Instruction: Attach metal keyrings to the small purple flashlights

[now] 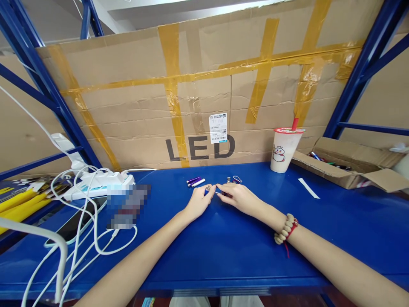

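Note:
My left hand point(198, 204) is closed in a pinch around a small blue tube with a round silver end point(207, 188). Just to its right, my right hand point(240, 198) has its fingers curled around a small dark piece with a thin pale tip point(223, 194), mostly covered by the fingers. The two hands almost meet above the blue tabletop. Beyond the left hand lie purple metal tubes point(193, 181) and a silver cylinder point(198, 183). Behind the right hand are a wire clip point(237, 179) and a small metal part point(228, 180).
A lidded drink cup point(284, 151) with a red straw stands at the back right, near a white strip point(308, 188) and an open cardboard box point(338, 164). White cables tangle around a power strip point(99, 184) and a phone point(75, 221). A large carton point(140, 123) closes off the back.

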The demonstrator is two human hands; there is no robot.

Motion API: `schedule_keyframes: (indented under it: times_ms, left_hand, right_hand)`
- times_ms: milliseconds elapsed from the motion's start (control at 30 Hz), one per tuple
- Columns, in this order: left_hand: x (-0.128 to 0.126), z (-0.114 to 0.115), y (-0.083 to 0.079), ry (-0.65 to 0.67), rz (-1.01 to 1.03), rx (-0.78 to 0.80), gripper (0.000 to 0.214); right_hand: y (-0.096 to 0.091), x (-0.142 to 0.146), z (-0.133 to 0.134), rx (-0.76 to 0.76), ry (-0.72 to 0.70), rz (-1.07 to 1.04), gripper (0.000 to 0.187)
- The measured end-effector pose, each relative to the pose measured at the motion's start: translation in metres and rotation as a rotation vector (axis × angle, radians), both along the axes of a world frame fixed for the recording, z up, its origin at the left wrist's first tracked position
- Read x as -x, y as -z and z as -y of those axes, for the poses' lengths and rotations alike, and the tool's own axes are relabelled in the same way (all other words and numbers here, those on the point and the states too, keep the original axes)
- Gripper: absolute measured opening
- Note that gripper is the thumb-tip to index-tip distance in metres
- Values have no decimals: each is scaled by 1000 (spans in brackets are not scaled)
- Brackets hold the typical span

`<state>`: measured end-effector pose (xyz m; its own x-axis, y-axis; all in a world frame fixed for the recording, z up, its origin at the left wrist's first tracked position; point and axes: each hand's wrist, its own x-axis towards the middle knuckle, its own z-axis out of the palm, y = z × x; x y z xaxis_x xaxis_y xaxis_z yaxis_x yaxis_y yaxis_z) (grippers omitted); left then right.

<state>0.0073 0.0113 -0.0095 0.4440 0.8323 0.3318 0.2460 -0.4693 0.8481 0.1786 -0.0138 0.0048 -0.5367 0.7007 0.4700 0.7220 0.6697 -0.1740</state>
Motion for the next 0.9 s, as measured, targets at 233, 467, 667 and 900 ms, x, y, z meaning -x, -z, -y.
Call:
schedule_keyframes:
  times_ms: [233,467,667,900]
  left_hand:
    - [-1,1,0,25,48,14,43]
    - [-4,3,-4,60,173,170,43]
    - [-4,3,-5,-10,117,121,38]
    - [-4,1,-3,-39,-42,-1,32]
  right_hand:
    - [-1,0,-1,-17,-46,-76,27]
    - [-11,3,3,41,-75,-222,30]
    - [-7,-4,-1,124,-11,-350,32]
    - [-8,3,1,343,-3,-565,39]
